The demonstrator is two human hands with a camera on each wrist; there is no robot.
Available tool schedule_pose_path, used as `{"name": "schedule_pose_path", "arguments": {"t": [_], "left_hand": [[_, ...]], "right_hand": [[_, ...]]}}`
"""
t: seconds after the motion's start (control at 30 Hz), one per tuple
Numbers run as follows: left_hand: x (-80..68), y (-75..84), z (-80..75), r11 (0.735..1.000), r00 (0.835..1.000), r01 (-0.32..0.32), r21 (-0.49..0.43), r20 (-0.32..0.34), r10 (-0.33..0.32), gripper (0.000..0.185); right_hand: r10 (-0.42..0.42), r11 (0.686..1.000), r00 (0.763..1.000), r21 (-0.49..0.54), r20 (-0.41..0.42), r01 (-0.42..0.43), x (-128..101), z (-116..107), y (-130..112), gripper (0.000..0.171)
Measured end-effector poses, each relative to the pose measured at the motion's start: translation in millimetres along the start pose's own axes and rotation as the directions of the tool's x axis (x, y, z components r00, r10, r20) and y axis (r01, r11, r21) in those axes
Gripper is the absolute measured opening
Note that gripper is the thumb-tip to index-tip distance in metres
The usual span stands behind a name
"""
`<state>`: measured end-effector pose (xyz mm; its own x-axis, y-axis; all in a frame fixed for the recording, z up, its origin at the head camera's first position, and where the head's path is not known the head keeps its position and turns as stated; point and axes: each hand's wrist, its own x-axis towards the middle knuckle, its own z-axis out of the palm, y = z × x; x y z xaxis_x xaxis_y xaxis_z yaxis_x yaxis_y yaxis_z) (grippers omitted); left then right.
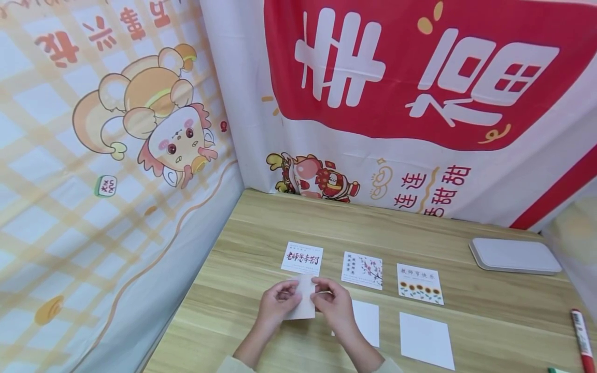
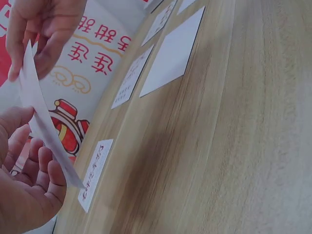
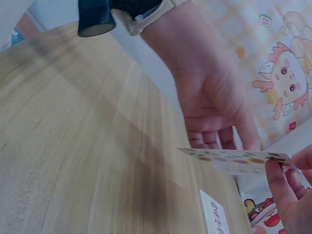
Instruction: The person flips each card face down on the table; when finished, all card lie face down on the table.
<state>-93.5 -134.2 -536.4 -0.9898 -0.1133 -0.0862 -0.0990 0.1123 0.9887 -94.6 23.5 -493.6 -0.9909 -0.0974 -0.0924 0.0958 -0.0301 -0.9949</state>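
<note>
Between both hands, a small square card (image 1: 305, 298) is held over the table, plain white side up in the head view. Its underside carries sunflowers, seen on the card (image 3: 229, 157) in the right wrist view. My left hand (image 1: 279, 301) pinches the left edge, thumb on top and fingers beneath. The right hand (image 1: 337, 305) pinches the opposite edge near its far corner. Behind the hands lies a card with red writing (image 1: 302, 259). Next to it are a blossom card (image 1: 363, 270) and a sunflower card (image 1: 421, 284).
Two blank white cards (image 1: 426, 340) (image 1: 368, 318) lie in the nearer row, one partly behind the right hand. A white flat case (image 1: 515, 256) sits at the back right. At the right edge is a red marker (image 1: 582, 336). Printed cloths (image 1: 396, 129) hang behind and at left.
</note>
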Motion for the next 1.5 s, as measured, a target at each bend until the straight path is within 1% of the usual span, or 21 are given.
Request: {"name": "schedule_pose_path", "arguments": {"t": [0.13, 0.23, 0.33, 0.47, 0.67, 0.87, 1.0, 1.1, 1.27, 1.37, 1.47, 1.5], "left_hand": [[1.1, -3.5, -6.1, 0.999, 0.999, 0.021, 0.028, -0.043, -0.020, 0.037], [1.6, -4.7, -10.5, 0.999, 0.997, 0.030, 0.027, -0.075, -0.028, 0.038], [2.4, -5.6, -14.4, 0.999, 0.995, 0.044, 0.020, -0.092, -0.042, 0.038], [3.8, -5.5, -19.2, 0.998, 0.994, 0.065, -0.004, -0.086, -0.065, 0.040], [3.4, -4.2, -23.4, 0.995, 0.994, 0.081, -0.056, -0.069, -0.085, 0.040], [3.8, -4.7, -27.2, 0.994, 0.993, 0.082, -0.071, -0.078, -0.088, 0.040], [4.1, -4.7, -30.4, 0.993, 0.994, 0.083, -0.085, -0.066, -0.088, 0.039], [4.2, -5.3, -32.7, 0.993, 0.994, 0.085, -0.080, -0.063, -0.091, 0.039], [4.4, -8.1, -37.5, 0.993, 0.992, 0.094, -0.071, -0.076, -0.099, 0.039], [3.7, -8.9, -40.9, 0.993, 0.994, 0.081, -0.080, -0.072, -0.087, 0.039], [-0.3, 1.5, -43.5, 0.993, 0.994, 0.082, -0.081, -0.061, -0.088, 0.036], [-0.4, 2.5, -44.8, 0.993, 0.994, 0.086, -0.080, -0.057, -0.091, 0.036]], "right_hand": [[0.016, 1.000, 1.000, 0.023, -0.005, -0.016, -1.0, -6.2, -5.6, 0.037], [0.042, 0.998, 0.999, 0.052, -0.006, -0.042, -0.8, -11.5, -7.9, 0.037], [0.073, 0.993, 0.997, 0.098, -0.011, -0.072, -0.7, -16.1, -10.1, 0.038], [0.089, 0.987, 0.996, 0.136, -0.019, -0.086, -0.1, -21.0, -10.8, 0.038], [0.110, 0.983, 0.994, 0.153, -0.024, -0.105, 1.9, -25.2, -6.7, 0.039], [0.138, 0.981, 0.990, 0.141, -0.029, -0.133, 5.0, -28.2, 2.4, 0.040], [0.168, 0.977, 0.985, 0.140, -0.042, -0.160, 8.3, -31.0, 10.8, 0.040], [0.181, 0.975, 0.982, 0.142, -0.046, -0.173, 10.5, -32.3, 17.5, 0.040], [0.179, 0.970, 0.984, 0.172, -0.026, -0.172, 12.2, -31.2, 27.2, 0.040], [0.182, 0.968, 0.983, 0.177, -0.009, -0.178, 12.7, -29.9, 31.7, 0.039], [0.195, 0.967, 0.981, 0.163, 0.004, -0.193, 13.5, -28.7, 35.0, 0.039], [0.199, 0.967, 0.980, 0.163, 0.010, -0.198, 13.7, -28.2, 35.9, 0.039]]}}
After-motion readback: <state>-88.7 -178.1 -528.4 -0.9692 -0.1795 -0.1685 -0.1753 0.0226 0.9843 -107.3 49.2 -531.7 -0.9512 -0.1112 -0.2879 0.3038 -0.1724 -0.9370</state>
